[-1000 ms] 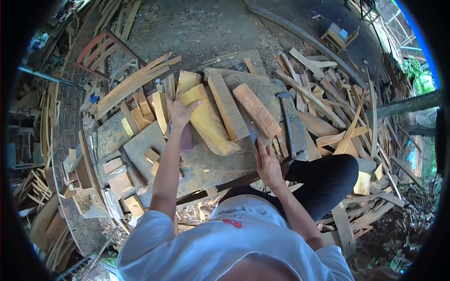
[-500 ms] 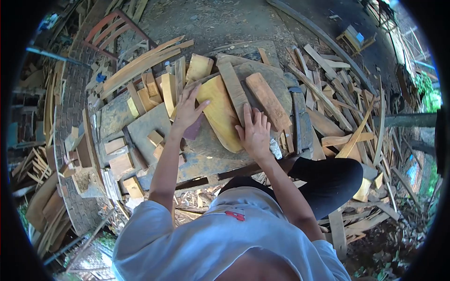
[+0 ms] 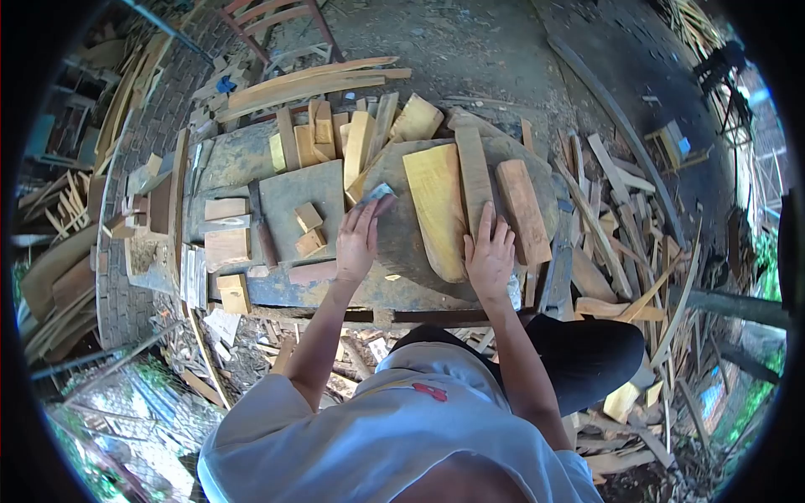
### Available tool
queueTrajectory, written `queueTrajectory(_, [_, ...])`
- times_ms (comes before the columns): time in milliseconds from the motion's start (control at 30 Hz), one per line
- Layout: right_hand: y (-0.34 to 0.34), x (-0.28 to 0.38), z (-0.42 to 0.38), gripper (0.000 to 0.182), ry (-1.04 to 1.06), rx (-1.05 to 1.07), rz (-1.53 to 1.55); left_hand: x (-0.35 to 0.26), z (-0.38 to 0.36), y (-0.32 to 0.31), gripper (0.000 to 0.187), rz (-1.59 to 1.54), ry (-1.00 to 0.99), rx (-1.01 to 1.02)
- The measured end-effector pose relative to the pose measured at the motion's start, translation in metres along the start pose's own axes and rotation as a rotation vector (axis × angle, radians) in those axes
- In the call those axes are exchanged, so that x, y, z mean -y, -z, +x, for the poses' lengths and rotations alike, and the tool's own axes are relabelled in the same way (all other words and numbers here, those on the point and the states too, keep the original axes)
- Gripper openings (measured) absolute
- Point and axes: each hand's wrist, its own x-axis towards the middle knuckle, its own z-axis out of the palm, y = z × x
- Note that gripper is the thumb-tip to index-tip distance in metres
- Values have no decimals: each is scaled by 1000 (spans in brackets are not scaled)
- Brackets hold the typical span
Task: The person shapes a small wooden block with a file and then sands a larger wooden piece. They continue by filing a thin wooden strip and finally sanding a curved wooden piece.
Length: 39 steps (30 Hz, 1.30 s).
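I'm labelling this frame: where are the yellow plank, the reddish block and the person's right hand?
yellow plank (image 3: 436,205), head view, middle of its top face
reddish block (image 3: 523,210), head view, centre of its top face
right hand (image 3: 490,256), head view, back of hand

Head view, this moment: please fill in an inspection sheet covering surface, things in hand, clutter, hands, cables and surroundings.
Surface: worn workbench, stained, with a round wooden slab on it.
Things in hand: yellow plank lies on the slab; the right hand rests flat at its near end, beside a narrower board. The left hand presses a small grey piece, perhaps sandpaper, onto the slab.
Clutter: offcut blocks, short boards standing at the bench's far edge, reddish block.
Hands: both open, palms down.
Cables: nothing seen.
Surroundings: scrap wood heaps on dirt ground, red chair frame, brick paving at left.
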Motion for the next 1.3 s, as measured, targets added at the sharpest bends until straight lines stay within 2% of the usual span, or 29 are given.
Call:
queueTrajectory(100, [8,0,-2,76,-21,91,-38,-9,2,13,32,-178,-25,35])
queueTrajectory(133, [17,1,-2,79,35,11,31,-21,5,23,28,-288,-67,39])
queueTrajectory(200, [41,12,4,83,117,-70,107,-61,8,39,23,-460,-175,288])
queueTrajectory(233, [57,20,5,76,110,39,480,-74,8,41,23,-453,-164,273])
queueTrajectory(267, [66,24,3,69,94,158,850,-87,8,40,23,-577,-131,341])
queueTrajectory(300, [68,20,1,69,101,167,851,-94,7,40,25,-705,-100,414])
queueTrajectory(367, [75,6,-4,43,-116,656,1159,-99,13,41,26,-751,-84,403])
queueTrajectory(400, [74,2,-8,43,-107,656,1152,-100,20,39,28,-797,-77,389])
queueTrajectory(467, [68,-7,-19,23,-248,407,1172,-66,30,18,30,-709,31,212])
queueTrajectory(500, [67,-12,-24,23,-239,412,1170,-43,37,8,28,-715,150,72])
queueTrajectory(533, [66,-20,-27,24,-341,329,1217,-13,43,-5,27,-715,267,-70])
queueTrajectory(567, [64,-27,-29,26,-441,243,1263,32,39,-31,25,-481,438,-174])
queueTrajectory(600, [57,-36,-34,26,-429,243,1269,83,32,-64,26,-9,300,-308])
queueTrajectory(633, [49,-46,-41,27,-506,174,1251,105,31,-72,26,-7,296,-317])
queueTrajectory(700, [49,-52,-47,29,-596,104,1228,121,32,-77,25,-11,499,13])
queueTrajectory(800, [58,-50,-51,29,-658,122,1259,116,43,-78,27,2,453,41])
queueTrajectory(933, [72,-43,-40,33,-644,95,1242,107,63,-35,25,-123,413,-21])
queueTrajectory(1000, [71,-44,-36,36,-647,101,1291,84,68,11,26,-729,665,-57])
queueTrajectory(1100, [64,-38,-22,35,-716,157,1361,65,63,55,23,-709,593,28])
queueTrajectory(1167, [60,-22,-9,34,-673,229,1304,45,61,78,24,-677,596,23])
queueTrajectory(1233, [54,2,2,39,-384,300,1319,25,58,99,27,-714,560,-4])
queueTrajectory(1300, [35,17,8,45,-250,401,1142,9,56,113,28,-737,550,16])
